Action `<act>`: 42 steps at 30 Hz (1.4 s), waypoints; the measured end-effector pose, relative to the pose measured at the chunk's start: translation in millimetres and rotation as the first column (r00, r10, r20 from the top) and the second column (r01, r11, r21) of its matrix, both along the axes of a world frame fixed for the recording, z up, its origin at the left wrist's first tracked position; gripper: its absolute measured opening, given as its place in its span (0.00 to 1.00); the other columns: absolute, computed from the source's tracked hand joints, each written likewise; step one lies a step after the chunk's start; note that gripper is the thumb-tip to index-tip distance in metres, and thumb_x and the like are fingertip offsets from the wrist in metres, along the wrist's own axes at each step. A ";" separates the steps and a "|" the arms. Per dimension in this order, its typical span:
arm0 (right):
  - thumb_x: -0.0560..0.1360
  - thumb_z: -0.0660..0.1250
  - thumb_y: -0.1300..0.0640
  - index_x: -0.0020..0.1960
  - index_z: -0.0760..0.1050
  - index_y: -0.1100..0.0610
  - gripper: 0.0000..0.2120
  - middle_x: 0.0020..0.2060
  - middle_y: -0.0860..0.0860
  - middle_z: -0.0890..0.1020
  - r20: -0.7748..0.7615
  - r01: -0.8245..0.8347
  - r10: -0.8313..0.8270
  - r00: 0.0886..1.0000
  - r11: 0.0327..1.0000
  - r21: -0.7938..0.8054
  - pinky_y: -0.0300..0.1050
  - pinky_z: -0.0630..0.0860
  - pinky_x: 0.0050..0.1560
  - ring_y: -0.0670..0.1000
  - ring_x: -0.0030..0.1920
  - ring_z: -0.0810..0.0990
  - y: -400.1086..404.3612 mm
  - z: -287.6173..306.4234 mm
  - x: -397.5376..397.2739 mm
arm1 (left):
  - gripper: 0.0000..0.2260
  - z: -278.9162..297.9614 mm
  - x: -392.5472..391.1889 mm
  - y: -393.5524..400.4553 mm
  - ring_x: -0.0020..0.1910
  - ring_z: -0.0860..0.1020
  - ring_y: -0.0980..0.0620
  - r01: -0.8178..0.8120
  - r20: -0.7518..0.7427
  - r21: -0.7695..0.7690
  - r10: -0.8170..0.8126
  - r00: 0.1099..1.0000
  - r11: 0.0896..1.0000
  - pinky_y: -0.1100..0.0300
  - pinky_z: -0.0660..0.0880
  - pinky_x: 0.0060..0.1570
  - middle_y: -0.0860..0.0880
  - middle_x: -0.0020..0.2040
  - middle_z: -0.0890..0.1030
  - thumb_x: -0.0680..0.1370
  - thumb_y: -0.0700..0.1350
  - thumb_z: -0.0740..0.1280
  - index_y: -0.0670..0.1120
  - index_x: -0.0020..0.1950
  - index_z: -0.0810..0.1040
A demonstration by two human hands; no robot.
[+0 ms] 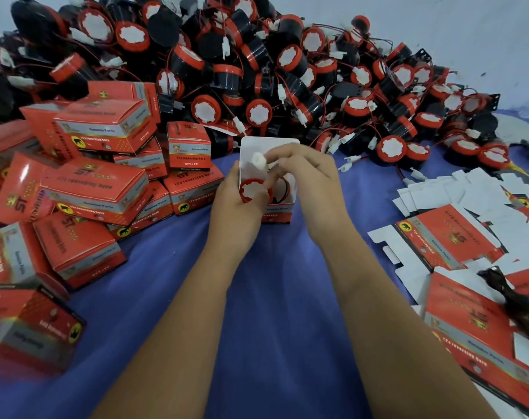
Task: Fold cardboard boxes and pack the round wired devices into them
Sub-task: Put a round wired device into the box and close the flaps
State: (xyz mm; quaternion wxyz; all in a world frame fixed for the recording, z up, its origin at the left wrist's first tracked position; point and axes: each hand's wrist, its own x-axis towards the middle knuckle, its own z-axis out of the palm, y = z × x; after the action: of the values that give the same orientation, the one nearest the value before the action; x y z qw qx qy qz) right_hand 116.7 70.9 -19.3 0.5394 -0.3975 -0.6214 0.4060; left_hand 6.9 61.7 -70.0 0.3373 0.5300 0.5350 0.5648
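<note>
An open red box (279,211) with a white inside stands at the centre on the blue cloth, its lid flap (269,146) upright at the back. A round red-and-black device (252,189) sits inside it, white face up. My left hand (236,201) grips the box's left side, thumb at the device. My right hand (305,173) pinches the device's white plug (258,161) over the box opening. The wire is mostly hidden behind my fingers.
A big heap of loose round devices (257,71) fills the back. Packed red boxes (99,182) are stacked at the left. Flat unfolded box blanks (456,237) lie at the right, with a dark object (511,294) on them. Blue cloth (272,297) covers the surface.
</note>
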 end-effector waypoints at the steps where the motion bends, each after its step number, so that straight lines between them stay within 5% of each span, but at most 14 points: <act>1: 0.74 0.60 0.54 0.44 0.83 0.51 0.12 0.30 0.52 0.82 0.039 0.004 -0.003 0.999 1.000 -0.012 0.42 0.76 0.51 0.48 0.43 0.82 -1.5 -1.0 -2.5 | 0.18 -0.2 -0.2 0.1 0.56 0.79 0.60 0.009 -0.006 0.005 -0.009 1.000 1.000 0.68 0.76 0.49 0.55 0.58 0.81 0.80 0.38 0.64 0.53 0.69 0.73; 4: 0.77 0.57 0.42 0.41 0.82 0.41 0.15 0.30 0.50 0.84 0.156 0.042 -0.046 0.987 0.999 0.026 0.56 0.68 0.65 0.48 0.52 0.81 -1.8 -6.9 -8.3 | 0.16 -2.0 -0.3 0.6 0.56 0.79 0.59 0.028 -0.043 0.009 -0.027 0.999 1.000 0.70 0.76 0.48 0.53 0.58 0.81 0.81 0.39 0.65 0.52 0.68 0.74; 7: 0.76 0.59 0.39 0.38 0.81 0.42 0.15 0.33 0.48 0.84 0.123 0.067 -0.074 0.990 0.996 0.058 0.60 0.66 0.66 0.47 0.49 0.82 -2.8 -9.8 -12.4 | 0.14 -4.8 -0.3 2.9 0.54 0.80 0.59 0.013 -0.045 -0.003 -0.013 0.999 1.000 0.69 0.76 0.46 0.53 0.56 0.81 0.81 0.41 0.65 0.52 0.66 0.75; 10: 0.71 0.64 0.39 0.37 0.78 0.39 0.09 0.36 0.43 0.83 0.102 0.140 -0.146 0.984 0.988 0.066 0.62 0.71 0.62 0.58 0.56 0.78 -0.9 -10.9 -10.6 | 0.20 -4.7 -0.4 4.1 0.58 0.78 0.57 0.020 -0.054 -0.030 -0.022 0.998 0.999 0.58 0.78 0.57 0.52 0.62 0.79 0.81 0.44 0.65 0.54 0.73 0.70; 15: 0.72 0.71 0.56 0.42 0.73 0.38 0.12 0.40 0.39 0.83 0.083 0.277 -0.285 0.955 0.956 0.094 0.59 0.67 0.66 0.49 0.59 0.77 5.8 -19.3 2.5 | 0.24 -3.1 -0.5 2.9 0.59 0.78 0.55 0.027 -0.036 -0.038 -0.028 0.999 0.999 0.52 0.77 0.60 0.51 0.61 0.79 0.79 0.40 0.64 0.55 0.73 0.70; 18: 0.74 0.70 0.57 0.53 0.73 0.40 0.14 0.38 0.35 0.80 0.282 0.362 -0.417 0.864 0.904 0.230 0.50 0.55 0.70 0.39 0.60 0.70 7.5 -29.5 6.9 | 0.24 -2.7 -0.3 3.6 0.59 0.78 0.54 0.021 -0.038 -0.037 -0.022 0.999 0.999 0.52 0.77 0.60 0.50 0.61 0.79 0.79 0.39 0.64 0.54 0.74 0.69; 22: 0.70 0.73 0.55 0.46 0.82 0.48 0.06 0.45 0.41 0.79 0.429 0.304 -0.566 0.704 0.786 0.539 0.44 0.52 0.62 0.48 0.58 0.70 7.7 -41.7 9.9 | 0.18 -3.5 0.7 2.2 0.57 0.79 0.59 0.014 -0.005 -0.004 -0.014 1.000 1.000 0.61 0.77 0.55 0.54 0.58 0.81 0.79 0.41 0.66 0.53 0.68 0.74; 24: 0.70 0.74 0.56 0.44 0.83 0.50 0.04 0.52 0.49 0.78 0.440 0.297 -0.591 0.676 0.765 0.572 0.46 0.56 0.60 0.54 0.58 0.71 9.4 -46.0 9.9 | 0.17 -2.9 0.7 1.0 0.54 0.79 0.64 0.010 0.007 0.008 -0.010 1.000 1.000 0.71 0.74 0.49 0.58 0.56 0.81 0.78 0.41 0.67 0.58 0.63 0.76; 29: 0.70 0.72 0.63 0.51 0.78 0.54 0.11 0.56 0.50 0.72 0.373 0.277 -0.424 0.825 0.880 0.387 0.38 0.68 0.57 0.50 0.57 0.71 11.2 -47.8 9.4 | 0.18 -3.4 0.7 0.4 0.51 0.78 0.68 -0.012 0.002 0.001 0.012 1.000 1.000 0.74 0.74 0.44 0.61 0.53 0.81 0.78 0.41 0.67 0.62 0.61 0.73; 32: 0.71 0.68 0.67 0.58 0.70 0.51 0.20 0.54 0.44 0.74 0.270 0.259 -0.325 0.906 0.933 0.251 0.26 0.69 0.52 0.43 0.55 0.73 8.3 -42.9 7.1 | 0.24 -3.2 0.0 1.7 0.56 0.78 0.62 -0.036 0.014 -0.034 0.037 0.999 0.999 0.67 0.76 0.52 0.58 0.59 0.79 0.78 0.43 0.69 0.54 0.73 0.68; 37: 0.72 0.65 0.68 0.58 0.68 0.47 0.22 0.48 0.43 0.83 0.314 0.227 -0.272 0.910 0.959 0.172 0.35 0.76 0.44 0.45 0.52 0.79 5.1 -43.7 9.0 | 0.21 -2.8 0.9 -0.4 0.49 0.79 0.56 -0.124 0.027 0.024 0.123 0.992 0.992 0.70 0.75 0.39 0.54 0.52 0.77 0.74 0.42 0.74 0.54 0.57 0.64; 42: 0.75 0.65 0.59 0.59 0.75 0.53 0.12 0.45 0.47 0.85 0.252 0.199 -0.212 0.944 0.977 0.075 0.43 0.77 0.51 0.47 0.49 0.81 3.4 -43.4 11.5 | 0.15 0.7 -0.5 -4.2 0.49 0.79 0.59 -0.081 0.018 0.075 0.080 0.997 0.994 0.63 0.78 0.45 0.57 0.49 0.80 0.75 0.43 0.72 0.60 0.48 0.68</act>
State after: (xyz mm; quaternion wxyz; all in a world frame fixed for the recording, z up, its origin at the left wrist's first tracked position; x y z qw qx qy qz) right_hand 128.2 74.4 -62.7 0.5025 -0.4964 -0.6515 0.2770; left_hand 6.4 57.5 -69.3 0.2981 0.5161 0.5317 0.6017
